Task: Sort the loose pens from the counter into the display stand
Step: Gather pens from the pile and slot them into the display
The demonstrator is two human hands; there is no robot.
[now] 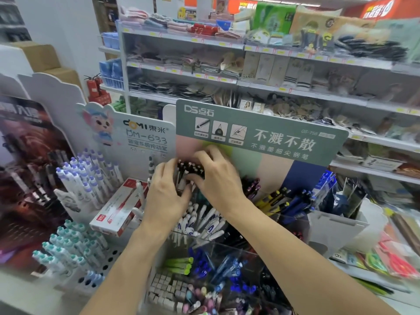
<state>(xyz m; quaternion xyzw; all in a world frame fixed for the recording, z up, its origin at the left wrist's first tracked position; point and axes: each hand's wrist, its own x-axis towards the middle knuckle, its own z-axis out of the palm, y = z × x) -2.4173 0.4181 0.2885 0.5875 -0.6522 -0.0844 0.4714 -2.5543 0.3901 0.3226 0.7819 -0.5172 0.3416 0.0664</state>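
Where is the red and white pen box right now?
In the head view, the box lies tilted left of centre, just left of the left hand, between the purple-capped pens and the teal-capped pens.

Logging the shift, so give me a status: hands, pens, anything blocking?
Left hand and right hand both gripping black-capped pens at display stand. Red-and-white box lies left, clear.

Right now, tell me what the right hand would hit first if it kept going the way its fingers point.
Probably the black-capped pens its fingers already curl around; past them, the left hand. Depth is unclear.
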